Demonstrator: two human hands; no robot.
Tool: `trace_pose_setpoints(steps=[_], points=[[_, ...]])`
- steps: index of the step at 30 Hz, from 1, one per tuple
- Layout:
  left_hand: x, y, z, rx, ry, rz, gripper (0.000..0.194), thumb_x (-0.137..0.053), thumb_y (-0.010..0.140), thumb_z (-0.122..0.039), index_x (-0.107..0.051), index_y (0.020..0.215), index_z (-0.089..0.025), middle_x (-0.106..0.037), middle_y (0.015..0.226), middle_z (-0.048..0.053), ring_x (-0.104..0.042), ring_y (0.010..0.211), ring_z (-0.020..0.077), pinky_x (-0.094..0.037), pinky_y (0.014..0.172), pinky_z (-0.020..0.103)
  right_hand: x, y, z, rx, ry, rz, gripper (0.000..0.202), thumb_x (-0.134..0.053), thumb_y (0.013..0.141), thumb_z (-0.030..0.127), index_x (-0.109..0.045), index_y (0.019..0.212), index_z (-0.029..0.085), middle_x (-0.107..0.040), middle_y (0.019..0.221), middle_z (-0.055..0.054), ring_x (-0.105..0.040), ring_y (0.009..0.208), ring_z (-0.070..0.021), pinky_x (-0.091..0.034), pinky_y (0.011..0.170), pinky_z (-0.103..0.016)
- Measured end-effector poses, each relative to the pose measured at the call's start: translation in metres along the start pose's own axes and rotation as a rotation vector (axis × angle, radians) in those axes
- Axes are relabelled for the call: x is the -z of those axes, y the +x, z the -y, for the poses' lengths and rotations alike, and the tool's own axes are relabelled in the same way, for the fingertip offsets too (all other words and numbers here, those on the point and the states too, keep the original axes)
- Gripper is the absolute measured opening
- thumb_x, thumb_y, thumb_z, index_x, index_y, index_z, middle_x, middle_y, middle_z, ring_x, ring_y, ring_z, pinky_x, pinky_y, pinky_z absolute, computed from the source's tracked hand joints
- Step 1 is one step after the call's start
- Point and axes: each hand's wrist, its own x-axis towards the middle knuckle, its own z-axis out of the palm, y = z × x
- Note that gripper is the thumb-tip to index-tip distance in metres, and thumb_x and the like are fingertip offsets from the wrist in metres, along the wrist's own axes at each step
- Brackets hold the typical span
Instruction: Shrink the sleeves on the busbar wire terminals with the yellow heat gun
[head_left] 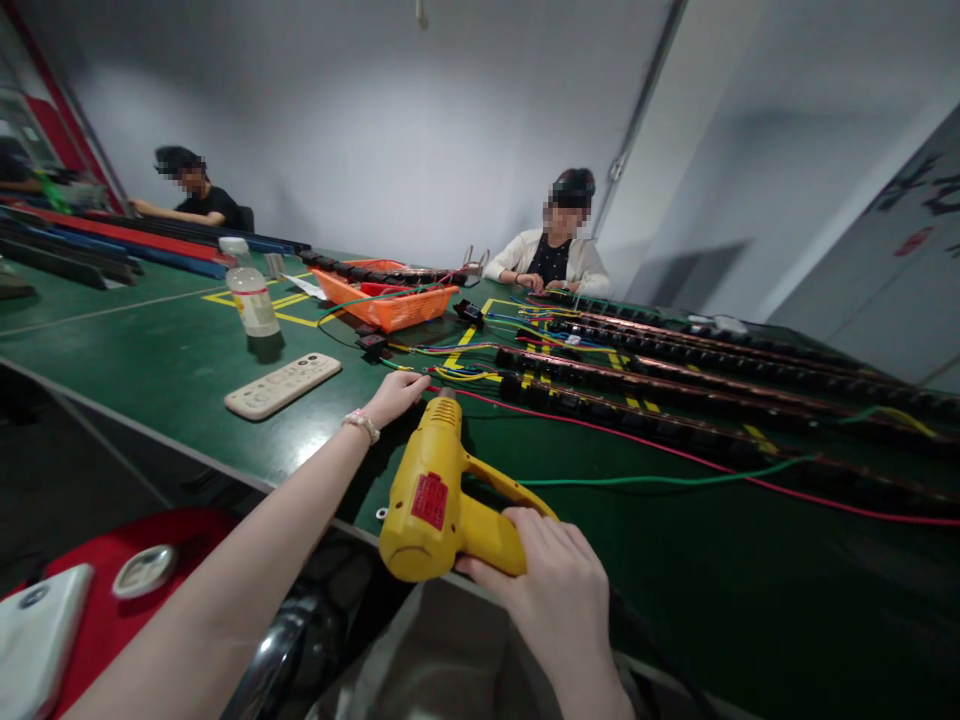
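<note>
My right hand is wrapped round the handle of a yellow heat gun, a red label on its side. The gun's nozzle points away from me, close to the fingers of my left hand. Those fingers are pinched on a red wire, which runs off to the right along the table. Yellow and green wires gather just beyond, leading to long black bars with copper-coloured strips. A small black connector lies behind my left hand.
On the green table are a beige remote-like device, a bottle and an orange basket. A green wire crosses on the right. A co-worker sits opposite; another person sits far left. A red stool stands lower left.
</note>
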Motion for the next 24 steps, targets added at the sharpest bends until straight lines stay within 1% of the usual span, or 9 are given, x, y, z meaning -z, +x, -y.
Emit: trace_pose_setpoints(steps=[3, 8, 14, 17, 20, 22, 24], points=[[0.002, -0.001, -0.002, 0.003, -0.043, 0.009, 0.048, -0.039, 0.079, -0.051, -0.044, 0.048, -0.015, -0.045, 0.046, 0.001, -0.038, 0.047, 0.0087, -0.028, 0.052, 0.024, 0.005, -0.003, -0.007, 0.001, -0.026, -0.011, 0.057, -0.042, 0.079, 0.072, -0.058, 0.085, 0.018, -0.059, 0.075, -0.001, -0.051, 0.071, -0.0135, -0.03, 0.072, -0.027], [0.002, 0.002, 0.001, 0.016, -0.096, 0.016, 0.048, -0.041, 0.078, -0.053, -0.046, 0.049, -0.014, -0.047, 0.047, 0.001, -0.04, 0.046, 0.0086, -0.03, 0.052, 0.023, 0.019, -0.012, -0.024, -0.026, -0.132, 0.027, 0.056, -0.042, 0.08, 0.071, -0.059, 0.087, 0.018, -0.061, 0.077, -0.002, -0.051, 0.072, -0.0148, -0.031, 0.072, -0.028], [0.0, 0.005, 0.008, 0.006, -0.118, 0.02, 0.049, -0.039, 0.079, -0.053, -0.047, 0.051, -0.014, -0.049, 0.049, 0.002, -0.042, 0.048, 0.0093, -0.032, 0.054, 0.023, 0.039, -0.026, -0.045, -0.09, -0.294, 0.031, 0.062, -0.033, 0.082, 0.073, -0.061, 0.09, 0.019, -0.062, 0.079, -0.004, -0.052, 0.074, -0.0174, -0.033, 0.069, -0.029], [0.001, 0.002, 0.006, -0.018, -0.02, 0.015, 0.045, -0.037, 0.08, -0.047, -0.047, 0.051, -0.015, -0.049, 0.05, 0.002, -0.043, 0.049, 0.0098, -0.031, 0.054, 0.023, 0.045, -0.031, -0.052, -0.121, -0.333, 0.033, 0.064, -0.03, 0.082, 0.074, -0.061, 0.09, 0.019, -0.062, 0.08, -0.004, -0.052, 0.074, -0.0179, -0.033, 0.068, -0.03], [0.004, -0.003, 0.004, -0.046, 0.218, 0.012, 0.04, -0.039, 0.079, -0.042, -0.05, 0.053, -0.015, -0.051, 0.054, 0.002, -0.043, 0.052, 0.011, -0.026, 0.053, 0.024, 0.048, -0.034, -0.057, -0.098, -0.349, 0.023, 0.061, -0.032, 0.082, 0.072, -0.06, 0.091, 0.018, -0.062, 0.08, -0.004, -0.052, 0.074, -0.0179, -0.034, 0.067, -0.03], [0.007, -0.006, 0.002, -0.059, 0.347, 0.013, 0.036, -0.041, 0.079, -0.041, -0.056, 0.058, -0.016, -0.057, 0.062, 0.002, -0.046, 0.057, 0.0123, -0.025, 0.053, 0.024, 0.049, -0.034, -0.059, -0.06, -0.352, 0.01, 0.057, -0.035, 0.084, 0.069, -0.06, 0.091, 0.018, -0.062, 0.08, -0.003, -0.051, 0.073, -0.0175, -0.034, 0.067, -0.03], [0.011, -0.008, 0.001, -0.089, 0.4, 0.014, 0.032, -0.043, 0.078, -0.04, -0.061, 0.064, -0.017, -0.062, 0.073, 0.003, -0.05, 0.064, 0.0132, -0.025, 0.054, 0.024, 0.049, -0.034, -0.06, -0.029, -0.351, -0.003, 0.054, -0.038, 0.084, 0.066, -0.06, 0.09, 0.017, -0.062, 0.079, -0.004, -0.051, 0.073, -0.0174, -0.034, 0.068, -0.03]])
